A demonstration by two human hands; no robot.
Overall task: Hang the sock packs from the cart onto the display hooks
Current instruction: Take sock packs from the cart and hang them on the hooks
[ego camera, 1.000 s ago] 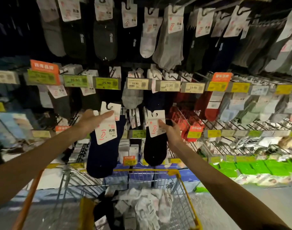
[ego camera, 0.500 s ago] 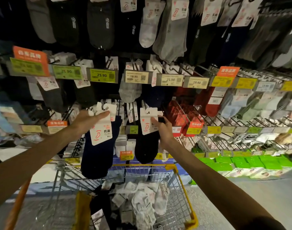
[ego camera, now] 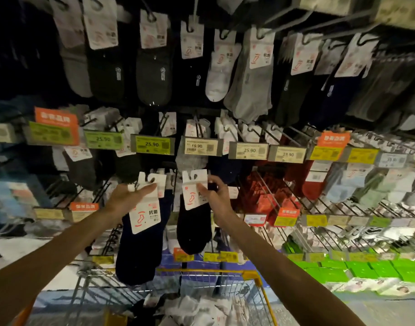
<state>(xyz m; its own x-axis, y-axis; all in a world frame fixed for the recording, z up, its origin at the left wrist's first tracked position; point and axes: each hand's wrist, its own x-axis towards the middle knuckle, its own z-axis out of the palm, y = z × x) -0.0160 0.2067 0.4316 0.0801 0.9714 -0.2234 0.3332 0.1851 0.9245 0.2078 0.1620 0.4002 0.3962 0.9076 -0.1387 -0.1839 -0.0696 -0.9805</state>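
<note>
My left hand (ego camera: 128, 198) holds a navy sock pack (ego camera: 140, 238) by its white card header, raised in front of the display hooks (ego camera: 165, 128). My right hand (ego camera: 215, 196) pinches the white card of a black sock pack (ego camera: 193, 229) just to the right of it. Both packs hang down from my hands at the level of the third row of hooks. Below, the wire cart (ego camera: 248, 276) with a yellow rim holds several more loose sock packs (ego camera: 197, 309).
Rows of hanging socks (ego camera: 154, 74) fill the wall above, with price tags (ego camera: 200, 147) along each rail. Red socks (ego camera: 263, 196) hang to the right. Green boxes (ego camera: 357, 271) line the low shelf at right.
Both hands have lifted their sock packs higher and closer to the hooks. The view has tilted upward toward the display.
</note>
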